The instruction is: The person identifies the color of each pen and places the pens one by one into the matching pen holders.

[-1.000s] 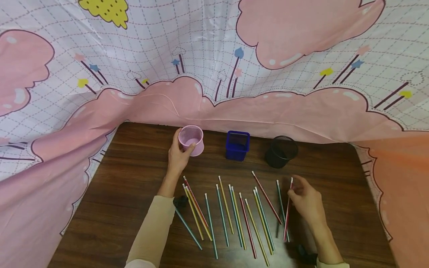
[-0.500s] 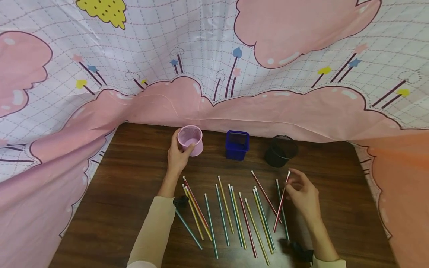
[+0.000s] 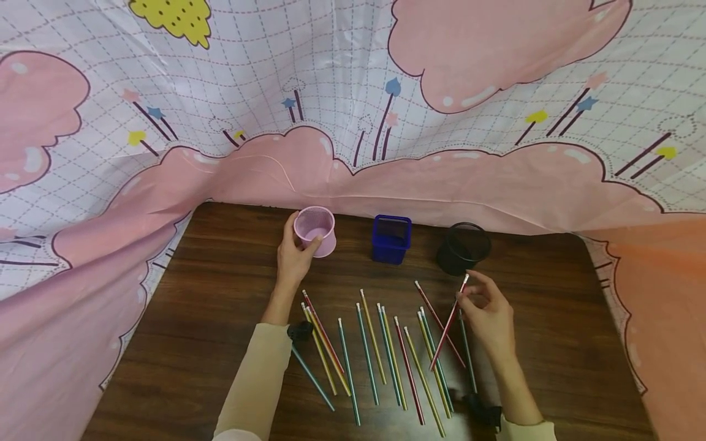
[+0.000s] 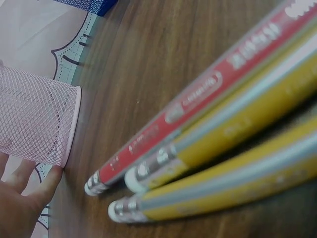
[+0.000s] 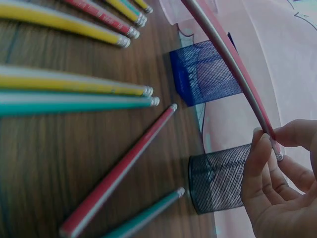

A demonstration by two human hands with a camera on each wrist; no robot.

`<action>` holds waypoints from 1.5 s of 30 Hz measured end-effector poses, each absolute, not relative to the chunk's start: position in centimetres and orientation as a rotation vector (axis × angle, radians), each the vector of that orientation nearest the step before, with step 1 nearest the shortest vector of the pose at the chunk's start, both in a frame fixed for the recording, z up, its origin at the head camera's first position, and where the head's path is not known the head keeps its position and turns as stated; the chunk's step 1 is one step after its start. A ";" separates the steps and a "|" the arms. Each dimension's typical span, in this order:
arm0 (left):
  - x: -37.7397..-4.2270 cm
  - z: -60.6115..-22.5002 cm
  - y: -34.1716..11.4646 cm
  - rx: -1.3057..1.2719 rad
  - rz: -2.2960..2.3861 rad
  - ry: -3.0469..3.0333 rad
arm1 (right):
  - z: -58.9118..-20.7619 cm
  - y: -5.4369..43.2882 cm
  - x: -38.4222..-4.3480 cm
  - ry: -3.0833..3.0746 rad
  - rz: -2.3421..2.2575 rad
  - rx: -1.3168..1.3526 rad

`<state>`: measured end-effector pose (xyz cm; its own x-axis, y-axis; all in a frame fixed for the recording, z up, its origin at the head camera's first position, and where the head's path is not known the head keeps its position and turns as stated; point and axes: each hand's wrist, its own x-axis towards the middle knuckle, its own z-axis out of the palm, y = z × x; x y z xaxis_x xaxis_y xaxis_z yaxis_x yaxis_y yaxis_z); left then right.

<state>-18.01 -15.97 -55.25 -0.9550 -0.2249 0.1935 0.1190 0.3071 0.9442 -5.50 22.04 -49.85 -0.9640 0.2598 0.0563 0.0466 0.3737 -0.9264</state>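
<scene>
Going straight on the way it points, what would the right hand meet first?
Probably the black mesh cup, just beyond the right hand, which might pass over it; height is unclear.

A person's left hand [image 3: 296, 257] grips a round pink mesh cup [image 3: 318, 239], at nine o'clock from a square, see-through blue cup [image 3: 390, 248]; a round, see-through black cup [image 3: 460, 254] stands at three o'clock. At four o'clock, the right hand [image 3: 488, 315] pinches a slim red pencil with a white tip [image 3: 453, 312], its lower end pointing to seven. Slim teal, yellow and red pencils [image 3: 409, 367] lie around six o'clock on the dark wood-grain table [image 3: 220, 275].
</scene>
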 end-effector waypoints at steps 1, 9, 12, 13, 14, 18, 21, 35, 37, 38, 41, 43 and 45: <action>-18.0 -55.3 -16.0 0.097 -1.693 -2.287 | -49.8 21.9 -5.6 -2.430 1.645 -0.279; -18.1 -55.2 -15.7 0.081 -1.685 -2.302 | -48.9 20.5 -6.3 -2.380 1.726 -0.273; -18.1 -55.0 -15.7 0.085 -1.679 -2.315 | -48.6 20.0 -6.6 -2.367 1.737 -0.249; -18.1 -55.0 -15.7 0.090 -1.676 -2.319 | -48.5 19.8 -6.7 -2.361 1.742 -0.245; -18.1 -55.0 -15.7 0.095 -1.675 -2.322 | -48.9 19.8 -6.9 -2.354 1.738 -0.241; -18.2 -55.0 -15.7 0.086 -1.661 -2.320 | -48.8 19.5 -7.3 -2.359 1.716 -0.227; -18.3 -55.0 -15.7 0.080 -1.645 -2.311 | -48.8 19.2 -7.6 -2.350 1.705 -0.210; -18.1 -55.6 -15.5 0.079 -1.615 -2.326 | -47.5 17.3 -8.0 -2.326 1.767 -0.217; -17.8 -55.6 -15.6 0.093 -1.629 -2.327 | -46.8 16.8 -7.8 -2.327 1.787 -0.210; -17.7 -55.6 -15.6 0.099 -1.626 -2.330 | -46.3 16.6 -7.8 -2.330 1.790 -0.203; -17.8 -55.7 -15.6 0.099 -1.620 -2.330 | -45.3 15.9 -7.7 -2.337 1.771 -0.175; -18.0 -55.7 -15.5 0.095 -1.615 -2.322 | -45.2 15.7 -7.9 -2.336 1.771 -0.172; -18.2 -55.8 -15.3 0.082 -1.625 -2.317 | -45.7 15.9 -8.3 -2.325 1.770 -0.179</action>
